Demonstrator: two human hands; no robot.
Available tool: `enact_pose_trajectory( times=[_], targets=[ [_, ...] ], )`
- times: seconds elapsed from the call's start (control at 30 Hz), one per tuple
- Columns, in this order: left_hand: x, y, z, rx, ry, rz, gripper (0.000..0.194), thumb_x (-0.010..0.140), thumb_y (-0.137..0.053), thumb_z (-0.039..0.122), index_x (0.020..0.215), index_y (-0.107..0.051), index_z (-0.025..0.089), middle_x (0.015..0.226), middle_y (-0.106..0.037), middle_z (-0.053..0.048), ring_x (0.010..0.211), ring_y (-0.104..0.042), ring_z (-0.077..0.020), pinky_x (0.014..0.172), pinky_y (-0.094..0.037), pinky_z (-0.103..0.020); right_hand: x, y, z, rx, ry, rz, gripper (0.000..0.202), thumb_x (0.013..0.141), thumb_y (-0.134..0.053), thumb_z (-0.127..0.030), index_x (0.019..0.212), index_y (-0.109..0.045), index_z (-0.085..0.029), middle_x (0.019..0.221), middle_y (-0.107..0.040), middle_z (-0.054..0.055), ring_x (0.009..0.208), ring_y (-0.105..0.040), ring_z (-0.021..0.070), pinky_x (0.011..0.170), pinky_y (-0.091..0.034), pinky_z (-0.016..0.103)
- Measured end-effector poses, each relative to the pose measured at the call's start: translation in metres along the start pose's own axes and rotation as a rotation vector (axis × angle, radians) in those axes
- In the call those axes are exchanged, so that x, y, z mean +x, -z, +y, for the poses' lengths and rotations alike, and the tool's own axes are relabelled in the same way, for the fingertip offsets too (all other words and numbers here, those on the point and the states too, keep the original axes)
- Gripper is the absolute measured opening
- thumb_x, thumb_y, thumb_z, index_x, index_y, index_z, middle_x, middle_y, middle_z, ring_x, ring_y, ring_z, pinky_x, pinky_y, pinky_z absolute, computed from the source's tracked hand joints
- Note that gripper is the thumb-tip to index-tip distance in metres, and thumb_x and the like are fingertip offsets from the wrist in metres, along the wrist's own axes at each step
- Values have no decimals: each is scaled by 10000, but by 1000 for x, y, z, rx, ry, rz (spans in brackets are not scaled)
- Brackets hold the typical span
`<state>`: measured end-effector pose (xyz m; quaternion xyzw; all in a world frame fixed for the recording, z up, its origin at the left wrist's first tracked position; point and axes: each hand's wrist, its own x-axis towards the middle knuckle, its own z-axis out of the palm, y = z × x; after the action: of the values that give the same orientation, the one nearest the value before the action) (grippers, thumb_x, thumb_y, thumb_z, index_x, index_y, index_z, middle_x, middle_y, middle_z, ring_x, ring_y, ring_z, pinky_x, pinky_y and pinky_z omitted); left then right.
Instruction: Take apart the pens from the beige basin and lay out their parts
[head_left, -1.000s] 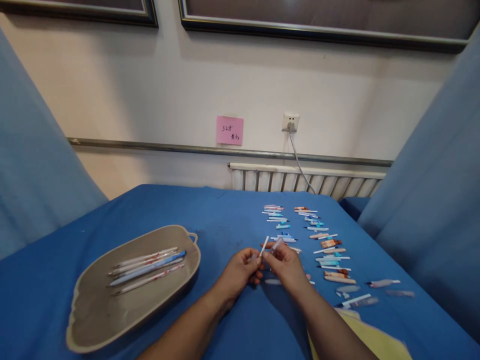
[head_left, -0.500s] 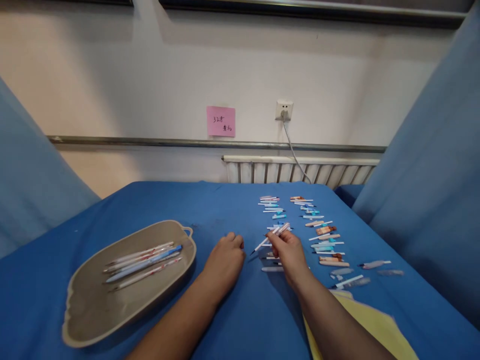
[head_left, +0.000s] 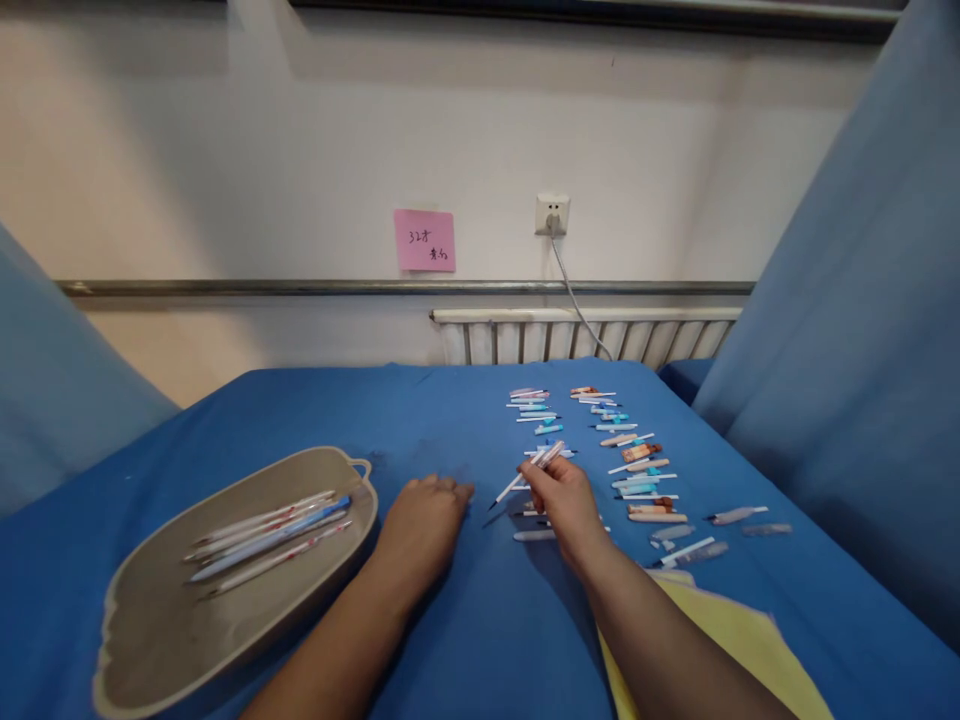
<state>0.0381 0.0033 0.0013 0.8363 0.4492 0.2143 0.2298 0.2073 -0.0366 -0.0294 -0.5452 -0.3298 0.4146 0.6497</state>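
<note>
My right hand (head_left: 568,505) pinches a white pen refill (head_left: 510,488) with a dark tip, which slants down to the left. A pale pen part with reddish marks (head_left: 553,453) shows above the same fingers. Beneath that hand lie more pen parts (head_left: 534,535), partly hidden by it. Palm down on the blue cloth, my left hand (head_left: 424,515) rests with its fingers stretched forward, and nothing shows in it. To its left, a beige tray (head_left: 150,650) holds several pens (head_left: 266,535), white with red marks and one blue.
Pen parts lie in two columns, a left one (head_left: 534,407) and a right one (head_left: 641,485). Loose clear pieces (head_left: 766,529) sit farther right. A yellow cloth (head_left: 720,630) lies under my right forearm. Blue curtains (head_left: 832,350) hang at both sides; a radiator (head_left: 585,330) stands behind.
My left hand has shifted left and flattened from a curled pose. My right hand keeps its pinch on the refill. The view has turned slightly.
</note>
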Motion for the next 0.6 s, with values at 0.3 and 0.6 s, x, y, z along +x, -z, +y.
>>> enact_pose_trajectory(
  times=[0.3, 0.6],
  targets=[
    [0, -32, 19, -972, 296, -122, 328, 744, -661, 410, 928, -629, 141, 776, -660, -50, 624, -585, -147, 600, -450, -247, -2, -10, -1, 55, -17, -148, 231, 617, -685, -365, 635, -614, -146, 491, -547, -39, 441, -459, 99, 437, -336, 211],
    [12, -14, 39, -1034, 369, -171, 348, 629, -768, 421, 752, -612, 136, 582, -523, 41, 475, -431, -57, 455, -366, -160, -2, -16, -27, 103, -33, -124, 236, 608, -695, -371, 624, -628, -145, 499, -562, -25, 430, -468, 94, 439, -374, 212]
  ],
)
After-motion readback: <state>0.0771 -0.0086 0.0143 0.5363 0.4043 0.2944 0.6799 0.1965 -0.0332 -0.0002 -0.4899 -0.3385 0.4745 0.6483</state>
